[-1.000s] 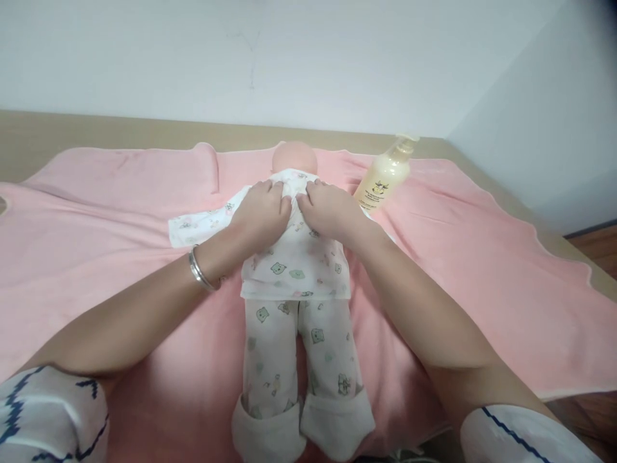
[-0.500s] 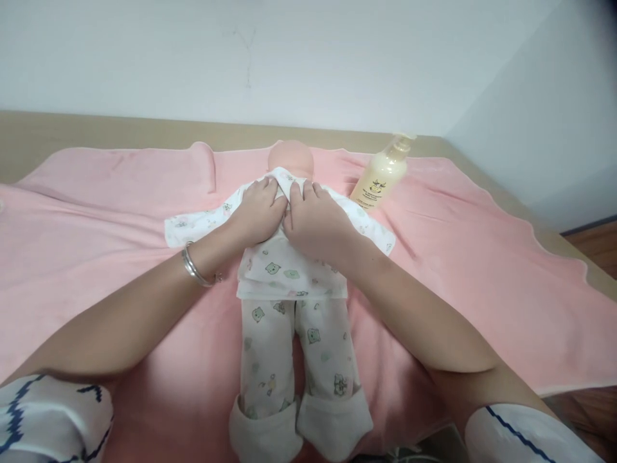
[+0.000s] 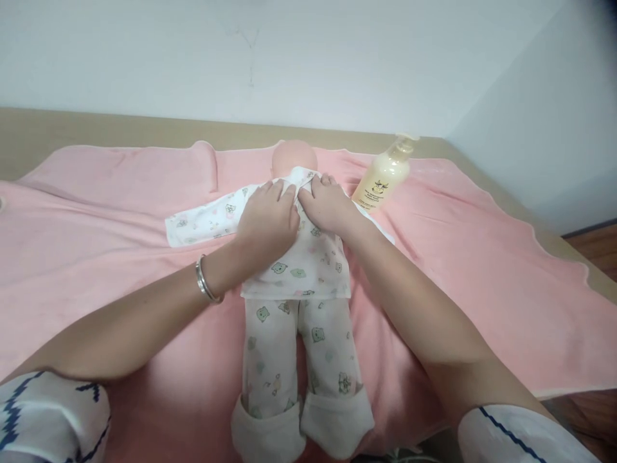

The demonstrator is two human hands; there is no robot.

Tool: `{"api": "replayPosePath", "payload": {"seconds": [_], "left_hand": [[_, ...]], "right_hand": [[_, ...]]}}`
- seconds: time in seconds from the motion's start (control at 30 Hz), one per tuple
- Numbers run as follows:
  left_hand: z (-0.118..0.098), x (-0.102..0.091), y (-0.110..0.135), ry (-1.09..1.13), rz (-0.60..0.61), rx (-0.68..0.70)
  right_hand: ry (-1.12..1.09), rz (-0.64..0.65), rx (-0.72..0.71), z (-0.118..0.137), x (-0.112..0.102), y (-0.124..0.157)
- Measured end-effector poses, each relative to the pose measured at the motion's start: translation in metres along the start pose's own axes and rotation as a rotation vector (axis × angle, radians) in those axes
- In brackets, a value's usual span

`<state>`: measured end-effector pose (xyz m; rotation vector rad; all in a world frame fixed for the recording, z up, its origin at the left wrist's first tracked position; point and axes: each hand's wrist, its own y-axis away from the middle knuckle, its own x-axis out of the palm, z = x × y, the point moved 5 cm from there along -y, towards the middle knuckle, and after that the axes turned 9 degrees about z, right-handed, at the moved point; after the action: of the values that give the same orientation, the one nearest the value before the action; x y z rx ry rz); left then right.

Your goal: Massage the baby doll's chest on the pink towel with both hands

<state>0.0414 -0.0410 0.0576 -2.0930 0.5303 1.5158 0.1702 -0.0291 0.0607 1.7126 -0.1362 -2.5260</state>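
Note:
A baby doll lies stretched out, its bare round head (image 3: 294,157) at the far end; no face shows. It wears a white long-sleeved top (image 3: 303,270) and white trousers (image 3: 272,354), both printed with small green animals. My left hand (image 3: 268,222) rests on the upper middle of the top, fingers spread forward over the cloth. Beside it, nearer the collar, my right hand (image 3: 328,202) lies on the top with its thumb out and fingers slightly bent. Both hands press on the cloth just below the head. The right sleeve is mostly hidden behind my right forearm.
A yellowish pump bottle (image 3: 383,175) with a cow picture leans tilted to the doll's right. A pink blanket (image 3: 482,276) lies under everything, wrinkled at the left. Behind it runs the beige table edge (image 3: 120,128) along a white wall (image 3: 337,64).
My left hand has slid toward me and a little right. My right hand has moved slightly up and right, toward the shoulder. The fold at the collar has shifted right.

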Motion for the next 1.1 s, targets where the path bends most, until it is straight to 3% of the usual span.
{"api": "replayPosePath", "payload": {"seconds": [0.07,0.17,0.3,0.43,0.63,0.8,0.97,1.1], "left_hand": [[-0.005,-0.002,0.003,0.003,-0.008,0.046],[0.004,-0.002,-0.004,0.083,0.029,-0.014],[0.024,0.002,-0.020,0.149,0.097,-0.097],[0.028,0.003,-0.022,0.106,0.093,-0.109],[0.009,0.003,-0.003,0.015,0.008,-0.013],[-0.013,-0.002,0.014,-0.009,-0.017,0.096],[0.010,0.000,-0.003,0.116,0.066,-0.016],[0.032,0.010,-0.020,0.221,0.091,-0.105]], "right_hand": [[0.015,0.037,-0.015,-0.001,-0.001,0.000],[0.082,0.100,-0.067,0.002,-0.002,0.008],[0.166,0.046,-0.189,0.017,0.000,0.030],[0.218,0.017,-0.187,0.030,0.002,0.046],[0.497,0.169,-0.241,0.033,-0.001,0.030],[0.494,0.098,-0.183,0.016,0.001,0.008],[0.302,0.025,-0.146,0.011,0.002,0.009],[0.369,0.048,-0.213,0.027,0.006,0.028]]}}
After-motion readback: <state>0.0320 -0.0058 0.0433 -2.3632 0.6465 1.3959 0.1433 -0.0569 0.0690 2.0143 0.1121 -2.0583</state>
